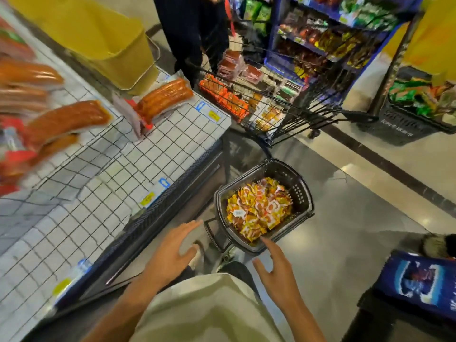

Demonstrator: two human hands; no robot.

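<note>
1. Left grip (pixel 170 253): a bare hand with fingers straight and spread, holding nothing. It hovers just short of the basket's near-left corner.
2. Right grip (pixel 276 270): fingers loosely extended, also holding nothing. The forefinger tip lies at the basket's near rim; whether it touches cannot be told.
3. Basket (pixel 304 193): black plastic, low on the floor side, directly ahead of both grips and between them.
4. Sachets (pixel 259 208): a heap of small yellow, orange and white packs that fills the basket just beyond the right grip's fingertips.
5. Wire-grid shelf (pixel 98 181): to the left of the left grip, with sausage packs (pixel 162 97) well beyond it at the far end.
6. Shopping cart (pixel 291 129): loaded, well ahead of both grips, past the basket.
7. Progress (judged): the work is at the reach stage. The heap looks untouched and no sachet is in either grip, so grasping the sachets and carrying them remain.
</note>
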